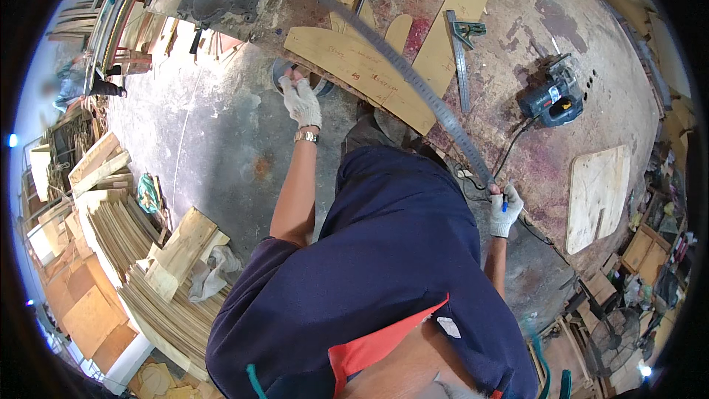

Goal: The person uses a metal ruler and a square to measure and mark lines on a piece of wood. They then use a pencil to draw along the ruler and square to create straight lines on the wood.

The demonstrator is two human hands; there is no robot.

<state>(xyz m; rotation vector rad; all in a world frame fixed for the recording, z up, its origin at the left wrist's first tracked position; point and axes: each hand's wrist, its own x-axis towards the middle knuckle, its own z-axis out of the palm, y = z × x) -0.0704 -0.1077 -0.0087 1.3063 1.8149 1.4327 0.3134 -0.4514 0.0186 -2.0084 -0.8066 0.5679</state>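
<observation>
Left hand (301,103): 11 o'clock, fingers bent by round grey object (323,87); grip hard to tell
Yellow panel (336,53): 12 o'clock
Long ruler (422,89): aslant, 11 to 3 o'clock
Right hand (507,208): 3 o'clock, gripping blue pen (505,204) and ruler's end

Long graduated steel ruler (442,112), grey, running diagonally over tan boards (347,57), lower end at right hand's (507,213) fingertips. Blue pen-like stick (505,203) gripped in same hand. Round grey-rimmed item (278,70) at left hand's (303,106) fingers; type unclear.
</observation>
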